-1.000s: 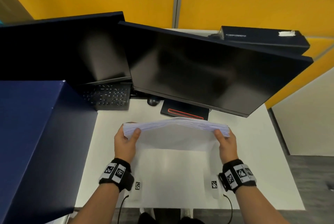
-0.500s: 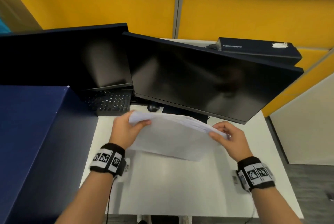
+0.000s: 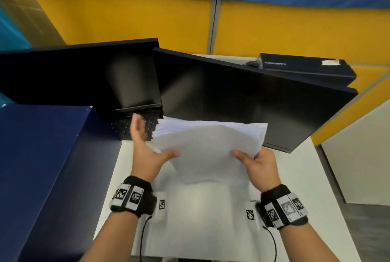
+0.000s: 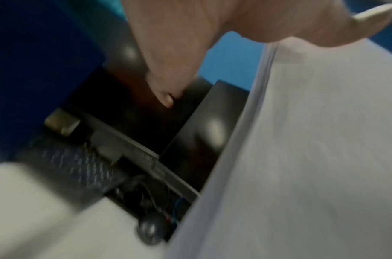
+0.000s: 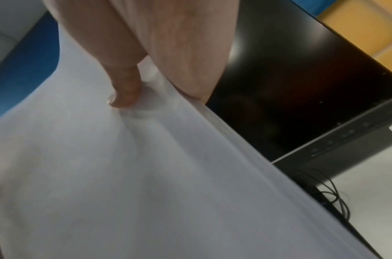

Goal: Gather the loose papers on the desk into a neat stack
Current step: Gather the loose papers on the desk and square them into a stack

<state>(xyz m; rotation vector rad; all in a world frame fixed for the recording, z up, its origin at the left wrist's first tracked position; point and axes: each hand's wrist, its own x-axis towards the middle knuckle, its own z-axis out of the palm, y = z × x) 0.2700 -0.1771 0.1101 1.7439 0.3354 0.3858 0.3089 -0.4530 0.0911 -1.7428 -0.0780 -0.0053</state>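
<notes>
Walls [image 3: 126, 18] of yellow panel topped by a blue band close off the far side of the room, with a dark blue partition [image 3: 42, 166] rising at the left of the white desk [image 3: 200, 230]. Two dark monitors stand side by side on that desk, the left monitor [image 3: 80, 76] and the right monitor [image 3: 242, 101], their screens black; behind the right one lies one flat black box [image 3: 306, 67] with a white label. One black keyboard [image 3: 124, 126] shows under the left monitor's lower edge, and in the left wrist view a small dark rounded object, too blurred to name, sits near the tangle of cables below the screens.

The one stack of papers [image 3: 209, 145] is held up in the air above the middle of the desk, in front of the monitors. It is plain white, many sheets thick, sagging and curved between the two hands, with its far left edge fanned so that the sheet ends show as fine lines. The sheets are not squared up; the count of them cannot be told.

The right hand [image 3: 259, 166] grips the stack's near right edge, thumb on top and fingers curled beneath; the right wrist view shows the thumb pressing a dent into the top sheet. The left hand [image 3: 145, 152] is spread loosely, fingers straight and blurred beside the stack's left edge, its thumb lying on the top sheet. Each wrist wears one black band with square printed markers.
</notes>
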